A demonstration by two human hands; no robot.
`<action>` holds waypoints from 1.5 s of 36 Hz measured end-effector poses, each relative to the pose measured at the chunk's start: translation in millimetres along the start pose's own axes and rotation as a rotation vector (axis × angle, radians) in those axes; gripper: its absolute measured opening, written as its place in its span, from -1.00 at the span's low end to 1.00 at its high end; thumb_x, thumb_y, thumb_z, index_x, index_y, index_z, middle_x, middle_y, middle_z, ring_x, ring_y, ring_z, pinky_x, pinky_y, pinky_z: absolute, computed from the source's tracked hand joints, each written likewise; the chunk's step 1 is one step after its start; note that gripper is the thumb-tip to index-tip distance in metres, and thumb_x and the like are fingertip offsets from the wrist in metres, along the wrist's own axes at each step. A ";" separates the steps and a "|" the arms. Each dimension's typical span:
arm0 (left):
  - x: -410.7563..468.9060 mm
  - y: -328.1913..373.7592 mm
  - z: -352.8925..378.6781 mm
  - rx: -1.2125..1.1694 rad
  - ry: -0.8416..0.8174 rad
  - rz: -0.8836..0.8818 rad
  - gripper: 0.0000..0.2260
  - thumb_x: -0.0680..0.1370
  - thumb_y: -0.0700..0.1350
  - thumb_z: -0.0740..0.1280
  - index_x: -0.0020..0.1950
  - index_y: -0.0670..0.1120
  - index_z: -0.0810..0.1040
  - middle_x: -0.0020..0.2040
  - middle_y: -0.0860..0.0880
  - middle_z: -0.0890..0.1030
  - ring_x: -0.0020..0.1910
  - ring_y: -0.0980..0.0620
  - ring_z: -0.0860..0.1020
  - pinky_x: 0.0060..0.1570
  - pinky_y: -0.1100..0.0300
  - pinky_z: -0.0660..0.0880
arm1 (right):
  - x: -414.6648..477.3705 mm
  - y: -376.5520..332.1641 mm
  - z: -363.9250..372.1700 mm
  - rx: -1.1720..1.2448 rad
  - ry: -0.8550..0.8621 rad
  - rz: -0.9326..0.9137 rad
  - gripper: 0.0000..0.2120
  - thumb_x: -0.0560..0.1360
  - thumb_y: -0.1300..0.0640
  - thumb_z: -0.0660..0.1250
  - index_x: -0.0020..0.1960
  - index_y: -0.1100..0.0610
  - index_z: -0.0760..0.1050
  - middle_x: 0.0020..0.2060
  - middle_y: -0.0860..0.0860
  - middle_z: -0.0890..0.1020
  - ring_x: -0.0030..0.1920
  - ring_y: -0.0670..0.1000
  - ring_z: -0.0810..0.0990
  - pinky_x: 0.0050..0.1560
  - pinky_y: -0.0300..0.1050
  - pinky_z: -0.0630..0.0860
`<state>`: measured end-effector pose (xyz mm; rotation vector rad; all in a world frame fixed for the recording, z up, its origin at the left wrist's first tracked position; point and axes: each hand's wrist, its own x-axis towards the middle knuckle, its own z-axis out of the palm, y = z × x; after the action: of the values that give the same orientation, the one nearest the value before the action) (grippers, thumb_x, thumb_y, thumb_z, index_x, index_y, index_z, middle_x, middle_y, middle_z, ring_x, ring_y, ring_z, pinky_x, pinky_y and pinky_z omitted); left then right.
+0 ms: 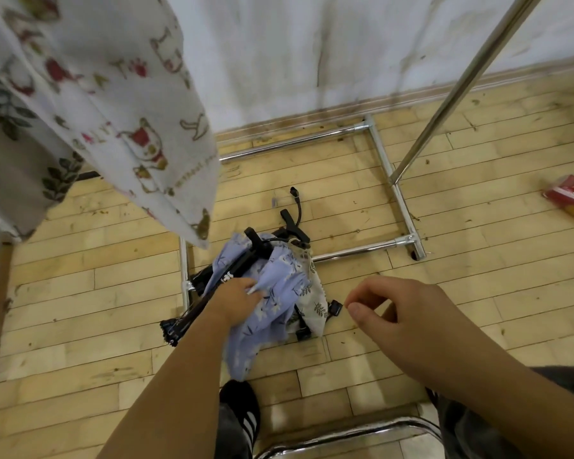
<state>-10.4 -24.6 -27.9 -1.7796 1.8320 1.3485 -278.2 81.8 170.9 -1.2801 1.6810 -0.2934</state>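
A lilac cloth with white flowers (279, 293) lies heaped on the wooden floor over a pile of black clip hangers (262, 246). A white cloth with a leaf print (315, 299) sits beside it on the right. My left hand (236, 298) reaches down and grips the lilac cloth at its left side. Right of the pile, my right hand (395, 313) hovers above the floor with loosely curled fingers and holds nothing. A white cloth printed with red cats (120, 104) hangs at the upper left.
A chrome clothes rack stands around the pile: its base frame (383, 160) lies on the floor and an upright pole (458, 91) rises at the right. A white wall is behind. A red packet (567, 197) lies far right. My black shoe (242, 409) and a chrome bar (345, 432) are near.
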 end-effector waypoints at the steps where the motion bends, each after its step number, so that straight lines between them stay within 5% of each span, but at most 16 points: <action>1: -3.9 6.7 -0.7 -0.010 0.000 0.016 -0.76 0.70 -0.06 0.25 -0.07 -0.19 0.52 -0.29 -0.09 0.43 -0.34 0.00 0.35 -0.25 0.14 0.32 | 1.2 0.3 -0.1 -0.007 0.000 0.007 -0.91 0.60 -0.08 0.33 -0.06 -0.24 0.56 -0.17 -0.35 0.61 -0.19 -0.29 0.59 -0.31 -0.38 0.51; 10: -40.5 75.8 13.8 0.019 -0.004 0.103 -0.76 0.68 -0.19 0.20 -0.19 -0.14 0.44 -0.29 -0.11 0.44 -0.33 0.00 0.33 -0.26 0.15 0.30 | 1.2 -2.7 -6.5 -0.082 -0.007 0.048 -0.92 0.62 -0.10 0.31 -0.01 -0.18 0.57 -0.16 -0.20 0.64 -0.19 -0.20 0.60 -0.26 -0.37 0.47; 15: -54.5 96.5 8.1 0.009 0.020 0.183 -0.68 0.57 -0.02 0.30 -0.22 -0.24 0.55 -0.30 -0.28 0.52 -0.35 0.00 0.35 -0.27 -0.03 0.39 | 0.2 -3.2 -9.6 -0.100 -0.057 0.060 -0.88 0.64 -0.12 0.30 0.07 -0.12 0.57 -0.11 -0.17 0.64 -0.15 -0.18 0.61 -0.20 -0.37 0.47; 19: -78.4 119.3 5.5 0.024 0.011 0.138 -0.81 0.60 -0.09 0.35 -0.19 -0.09 0.47 -0.34 0.00 0.42 -0.38 0.11 0.34 -0.34 0.27 0.32 | -1.5 1.1 -11.5 -0.132 -0.095 0.101 -0.81 0.64 -0.16 0.28 0.14 -0.11 0.57 -0.04 -0.15 0.67 -0.12 -0.15 0.66 -0.02 -0.17 0.65; 25: -126.1 151.9 5.0 0.013 0.135 0.182 -0.73 0.62 -0.03 0.34 -0.18 -0.07 0.32 -0.30 0.00 0.34 -0.37 0.12 0.24 -0.39 0.27 0.21 | 0.4 2.5 -14.6 -0.116 -0.052 0.144 -0.63 0.65 -0.23 0.19 0.26 -0.03 0.57 0.04 -0.08 0.67 -0.03 -0.13 0.62 0.08 -0.11 0.60; 30: -157.3 164.4 16.2 -0.071 0.085 0.202 -0.83 0.67 -0.08 0.26 0.01 -0.19 0.47 -0.10 -0.23 0.53 -0.29 0.04 0.34 -0.33 0.24 0.29 | -1.7 -3.3 -17.1 -0.033 -0.048 0.172 -0.52 0.66 -0.26 0.11 0.16 0.07 0.61 0.01 0.03 0.70 -0.01 -0.01 0.66 0.08 -0.03 0.59; 35: -175.3 168.6 24.3 -0.120 0.063 0.300 -0.84 0.71 -0.05 0.24 0.21 -0.06 0.53 0.03 -0.02 0.62 -0.05 0.04 0.58 0.00 0.12 0.52 | -0.1 -6.4 -15.6 0.015 -0.106 0.198 -0.45 0.62 -0.32 0.13 0.15 0.10 0.62 -0.01 0.11 0.70 -0.04 0.11 0.69 -0.07 0.04 0.65; 39: -183.0 174.2 31.7 -0.121 0.118 0.364 -0.84 0.70 -0.09 0.26 0.24 -0.10 0.54 -0.13 0.16 0.51 -0.20 0.27 0.47 -0.14 0.44 0.34 | 4.1 -4.8 -12.7 0.029 -0.149 0.211 -0.63 0.63 -0.24 0.21 0.04 0.01 0.64 -0.12 0.06 0.71 -0.09 0.08 0.69 -0.14 0.04 0.67; 44: -188.3 187.5 32.1 -0.091 -0.071 0.433 -0.91 0.68 -0.10 0.29 0.00 -0.07 0.48 -0.19 0.00 0.49 -0.27 0.13 0.44 -0.29 0.39 0.29 | 11.5 4.9 -13.5 -0.051 -0.127 0.206 -0.79 0.64 0.09 0.23 0.14 0.11 0.62 -0.13 0.09 0.67 -0.22 0.03 0.62 -0.32 -0.16 0.54; 48: -186.3 196.7 10.9 -0.040 -0.351 0.398 -0.74 0.64 0.04 0.35 0.27 -0.04 0.55 0.20 0.03 0.63 0.14 0.11 0.59 0.08 0.24 0.51 | 16.1 11.1 -12.0 -0.182 -0.119 0.230 -0.81 0.61 0.24 0.23 0.12 0.14 0.61 -0.08 0.09 0.65 -0.16 0.01 0.57 -0.27 -0.28 0.41; 50: -177.0 193.9 -3.5 0.026 -0.463 0.409 -0.69 0.66 0.09 0.32 0.39 0.11 0.49 0.26 0.10 0.61 0.13 0.16 0.58 0.05 0.32 0.47 | 17.3 13.8 -11.5 -0.209 -0.116 0.235 -0.80 0.60 0.25 0.22 0.11 0.14 0.60 -0.12 0.06 0.63 -0.15 0.03 0.57 -0.25 -0.24 0.41; 52: -163.5 186.3 -16.3 0.081 -0.470 0.390 -0.71 0.66 0.07 0.30 0.39 0.20 0.50 0.18 0.14 0.64 -0.01 0.21 0.58 0.02 0.27 0.48 | 17.2 15.5 -11.3 -0.215 -0.123 0.215 -0.80 0.61 0.25 0.19 0.08 0.13 0.59 -0.11 0.08 0.63 -0.14 0.03 0.55 -0.24 -0.21 0.41; 54: -146.1 173.1 -23.3 0.123 -0.386 0.310 -0.77 0.65 0.03 0.26 0.24 0.07 0.63 0.11 0.08 0.67 -0.02 0.10 0.61 0.05 0.11 0.54 | 15.6 15.4 -12.0 -0.239 -0.134 0.183 -0.81 0.63 0.24 0.16 0.08 0.12 0.55 -0.08 0.08 0.61 -0.14 0.03 0.53 -0.27 -0.24 0.38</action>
<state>-122.0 23.0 164.8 -1.1100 1.9667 1.5196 -296.8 71.0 158.1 -1.2757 1.7406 0.1031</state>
